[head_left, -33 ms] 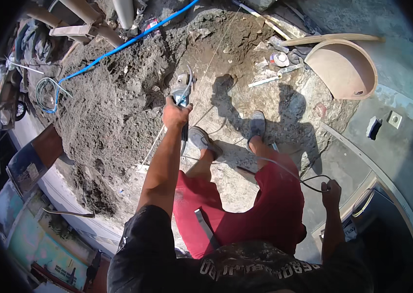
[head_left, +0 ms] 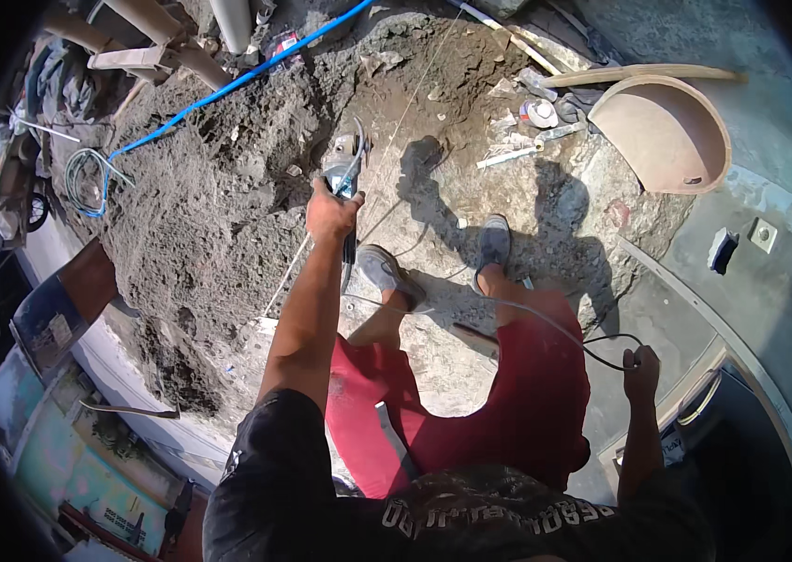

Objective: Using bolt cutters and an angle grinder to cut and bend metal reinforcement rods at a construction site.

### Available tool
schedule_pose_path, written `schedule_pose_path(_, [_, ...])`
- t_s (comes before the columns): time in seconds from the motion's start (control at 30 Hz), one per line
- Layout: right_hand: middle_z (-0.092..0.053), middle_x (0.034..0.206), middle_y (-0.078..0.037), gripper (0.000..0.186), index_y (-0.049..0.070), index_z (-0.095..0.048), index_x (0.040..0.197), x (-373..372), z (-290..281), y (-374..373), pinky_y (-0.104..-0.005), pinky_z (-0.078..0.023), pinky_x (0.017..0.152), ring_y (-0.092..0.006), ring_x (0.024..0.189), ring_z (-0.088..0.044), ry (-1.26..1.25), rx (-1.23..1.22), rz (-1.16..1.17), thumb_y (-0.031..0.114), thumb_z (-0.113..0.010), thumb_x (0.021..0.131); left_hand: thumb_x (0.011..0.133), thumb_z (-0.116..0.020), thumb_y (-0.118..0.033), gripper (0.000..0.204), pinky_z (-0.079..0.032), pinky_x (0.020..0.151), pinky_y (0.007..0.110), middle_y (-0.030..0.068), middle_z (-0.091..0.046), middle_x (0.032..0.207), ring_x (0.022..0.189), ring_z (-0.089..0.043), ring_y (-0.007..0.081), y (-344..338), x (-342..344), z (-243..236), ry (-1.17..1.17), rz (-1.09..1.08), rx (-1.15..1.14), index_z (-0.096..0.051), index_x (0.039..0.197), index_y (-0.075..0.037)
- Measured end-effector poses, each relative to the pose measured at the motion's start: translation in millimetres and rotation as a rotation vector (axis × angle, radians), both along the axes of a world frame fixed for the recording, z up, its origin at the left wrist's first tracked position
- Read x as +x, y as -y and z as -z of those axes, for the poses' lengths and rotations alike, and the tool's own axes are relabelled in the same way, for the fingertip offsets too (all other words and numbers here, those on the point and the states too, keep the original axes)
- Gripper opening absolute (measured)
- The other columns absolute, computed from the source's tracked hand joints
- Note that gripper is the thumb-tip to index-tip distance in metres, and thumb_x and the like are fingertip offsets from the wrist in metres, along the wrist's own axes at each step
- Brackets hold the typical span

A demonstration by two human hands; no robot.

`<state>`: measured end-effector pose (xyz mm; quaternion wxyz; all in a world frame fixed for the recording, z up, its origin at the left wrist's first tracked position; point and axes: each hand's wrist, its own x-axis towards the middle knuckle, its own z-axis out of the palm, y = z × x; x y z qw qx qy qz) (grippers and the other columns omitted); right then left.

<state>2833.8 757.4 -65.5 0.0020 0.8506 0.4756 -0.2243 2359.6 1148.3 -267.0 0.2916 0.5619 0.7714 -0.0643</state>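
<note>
My left hand (head_left: 330,214) grips an angle grinder (head_left: 344,164) by its body, held out in front of me over the rough ground (head_left: 197,255) and above my left shoe. Down at my right side, my right hand (head_left: 640,365) is closed on a loop of dark power cable (head_left: 564,332), which runs across in front of my red shorts. The grinder's lower end is partly hidden behind my left hand and forearm.
A blue hose (head_left: 242,81) crosses rubble toward a coil of hose (head_left: 87,183) at left. Brown pipes (head_left: 152,28) stand upper left. A curved beige panel (head_left: 658,131), scattered debris (head_left: 538,114) and long strips lie at right, beside a concrete slab (head_left: 728,211) with a floor box (head_left: 762,232).
My left hand and the grinder have shifted slightly left in the view. My right hand, still on the cable, sits a touch farther right.
</note>
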Motion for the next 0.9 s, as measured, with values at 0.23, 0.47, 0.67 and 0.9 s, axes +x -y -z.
schedule_pose_path(0.23, [-0.043, 0.059, -0.013, 0.032, 0.002, -0.042, 0.064, 64, 144, -19, -0.042, -0.03, 0.052, -0.0291, 0.053, -0.04, 0.06, 0.04, -0.068, 0.01, -0.067, 0.082, 0.07, -0.08, -0.048, 0.076, -0.049, 0.085, 0.047, 0.0228, -0.066, 0.103, 0.098, -0.064, 0.0401, -56, 7, 157, -0.031, 0.086, 0.05, -0.046, 0.121, -0.003])
schedule_pose_path(0.47, [-0.058, 0.079, -0.018, 0.015, 0.001, -0.055, 0.086, 123, 315, 57, -0.0456, -0.044, 0.066, -0.0409, 0.075, -0.056, -0.274, -0.187, 0.097, 0.014, -0.064, 0.082, 0.072, -0.079, -0.047, 0.072, -0.049, 0.085, 0.047, 0.0201, -0.066, 0.105, 0.102, -0.063, 0.0387, -64, 30, 247, -0.071, 0.11, 0.092, -0.045, 0.12, -0.005])
schedule_pose_path(0.67, [-0.062, 0.112, -0.024, 0.044, 0.002, -0.057, 0.118, 120, 410, 89, -0.0506, -0.047, 0.087, -0.0451, 0.103, -0.056, -0.513, -0.312, 0.209, 0.013, -0.07, 0.077, 0.072, -0.075, -0.054, 0.072, -0.05, 0.086, 0.047, 0.02, -0.066, 0.109, 0.103, -0.063, 0.0373, -80, -14, 277, -0.038, 0.124, 0.187, -0.052, 0.119, -0.004])
schedule_pose_path(0.9, [-0.062, 0.072, -0.019, 0.013, 0.003, -0.062, 0.088, 99, 417, 22, -0.0467, -0.05, 0.069, -0.0406, 0.077, -0.064, 0.233, -0.305, 0.237, 0.015, -0.061, 0.085, 0.072, -0.074, -0.058, 0.088, -0.044, 0.098, 0.045, 0.0209, -0.057, 0.13, 0.121, -0.053, 0.0374, -80, -32, 302, -0.085, 0.272, 0.267, -0.048, 0.135, -0.003])
